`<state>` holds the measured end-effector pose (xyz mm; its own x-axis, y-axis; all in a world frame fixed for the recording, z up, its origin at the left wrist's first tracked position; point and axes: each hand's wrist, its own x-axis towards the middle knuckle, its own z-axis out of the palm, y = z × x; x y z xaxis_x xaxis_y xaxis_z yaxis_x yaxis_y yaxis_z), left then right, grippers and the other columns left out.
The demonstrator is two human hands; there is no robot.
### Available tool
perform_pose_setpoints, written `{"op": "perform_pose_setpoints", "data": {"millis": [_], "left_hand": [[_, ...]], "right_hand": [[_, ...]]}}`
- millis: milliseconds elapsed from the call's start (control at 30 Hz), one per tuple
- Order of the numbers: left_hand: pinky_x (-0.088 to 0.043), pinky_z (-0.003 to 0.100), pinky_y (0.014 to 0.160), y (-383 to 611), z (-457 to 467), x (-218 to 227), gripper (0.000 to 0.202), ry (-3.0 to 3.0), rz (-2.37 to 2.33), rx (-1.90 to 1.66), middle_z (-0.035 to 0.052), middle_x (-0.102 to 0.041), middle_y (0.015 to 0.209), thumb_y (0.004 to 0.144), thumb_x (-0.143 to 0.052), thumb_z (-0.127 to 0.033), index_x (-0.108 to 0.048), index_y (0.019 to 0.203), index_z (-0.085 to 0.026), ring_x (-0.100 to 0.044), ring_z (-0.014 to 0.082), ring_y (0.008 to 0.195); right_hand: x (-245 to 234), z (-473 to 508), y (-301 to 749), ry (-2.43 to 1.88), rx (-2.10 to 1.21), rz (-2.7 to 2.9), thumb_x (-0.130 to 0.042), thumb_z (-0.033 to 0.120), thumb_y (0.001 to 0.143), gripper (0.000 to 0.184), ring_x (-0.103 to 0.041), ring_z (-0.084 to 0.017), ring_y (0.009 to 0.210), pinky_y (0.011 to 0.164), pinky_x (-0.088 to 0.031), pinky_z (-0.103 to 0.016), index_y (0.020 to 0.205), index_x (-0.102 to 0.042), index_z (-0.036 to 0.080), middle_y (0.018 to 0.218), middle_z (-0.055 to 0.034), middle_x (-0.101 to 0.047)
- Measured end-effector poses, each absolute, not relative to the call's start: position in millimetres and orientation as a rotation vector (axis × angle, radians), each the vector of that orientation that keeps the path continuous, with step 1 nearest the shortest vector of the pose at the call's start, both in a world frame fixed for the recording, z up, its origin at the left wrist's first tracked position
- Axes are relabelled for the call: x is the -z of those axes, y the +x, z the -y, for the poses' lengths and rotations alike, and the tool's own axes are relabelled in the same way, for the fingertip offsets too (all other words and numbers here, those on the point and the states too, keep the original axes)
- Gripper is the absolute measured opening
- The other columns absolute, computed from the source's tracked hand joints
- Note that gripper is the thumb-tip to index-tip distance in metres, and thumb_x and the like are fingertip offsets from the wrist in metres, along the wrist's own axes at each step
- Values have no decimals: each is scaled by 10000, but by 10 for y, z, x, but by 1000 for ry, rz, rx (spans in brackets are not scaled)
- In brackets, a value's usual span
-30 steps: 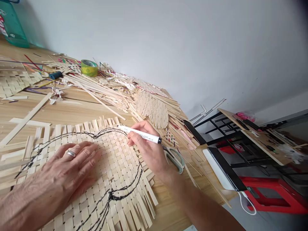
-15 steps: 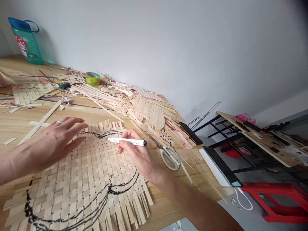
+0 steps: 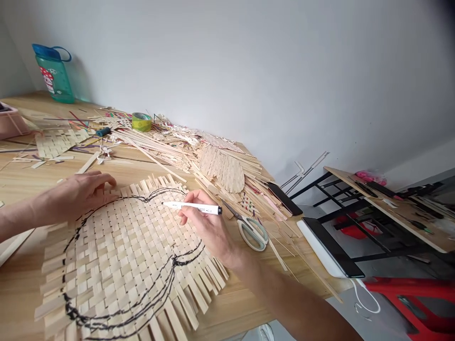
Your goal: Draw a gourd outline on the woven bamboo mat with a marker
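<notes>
A woven mat of pale flat strips (image 3: 128, 246) lies on the wooden table, its strip ends fringed and black curved outlines drawn on it. My right hand (image 3: 208, 227) grips a white marker (image 3: 192, 207) with a black end between thumb and fingers. The marker points left, its tip just over the mat, below the upper outline; whether it touches cannot be told. At the mat's upper left edge is my left hand (image 3: 76, 192), its fingers bent and closed on the strip ends. Grey-handled scissors (image 3: 252, 232) rest right of my right hand.
Behind the mat spreads a pile of loose strips (image 3: 167, 147) with a roll of yellow-green tape (image 3: 141, 122) and a heart-like woven piece (image 3: 222, 168). A teal bottle (image 3: 55, 76) stands at the back left. A black phone-like slab (image 3: 332, 246) is at the right edge, beside a red stool (image 3: 415, 298).
My left hand has come down from above the mat onto its upper left edge and its fingers have closed. The mat has turned slightly. The marker stays in my right hand.
</notes>
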<state>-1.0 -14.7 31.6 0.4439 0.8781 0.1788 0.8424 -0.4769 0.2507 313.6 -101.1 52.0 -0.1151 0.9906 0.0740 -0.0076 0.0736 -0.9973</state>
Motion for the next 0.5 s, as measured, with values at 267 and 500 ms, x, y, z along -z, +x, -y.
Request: {"op": "perform_pose_setpoints", "data": {"millis": [267, 500], "left_hand": [[-231, 208, 514, -2, 309, -476, 496, 2480, -1611, -178, -73, -458, 512, 1056, -506, -442, -546, 651, -157, -381, 81, 492], [-145, 269, 554, -44, 508, -502, 513, 2563, -1444, 75, -56, -381, 546, 1078, -437, -353, -547, 618, -154, -255, 90, 539]], "right_hand": [[-507, 894, 3211, -1087, -1153, 1325, -670, 299, 852, 140, -610, -126, 689, 717, -487, -294, 864, -546, 236, 762, 66, -631], [-385, 797, 3245, -1024, -1153, 1412, -676, 355, 890, 173, -620, -128, 679, 703, -497, -294, 894, -551, 235, 761, 59, -643]]}}
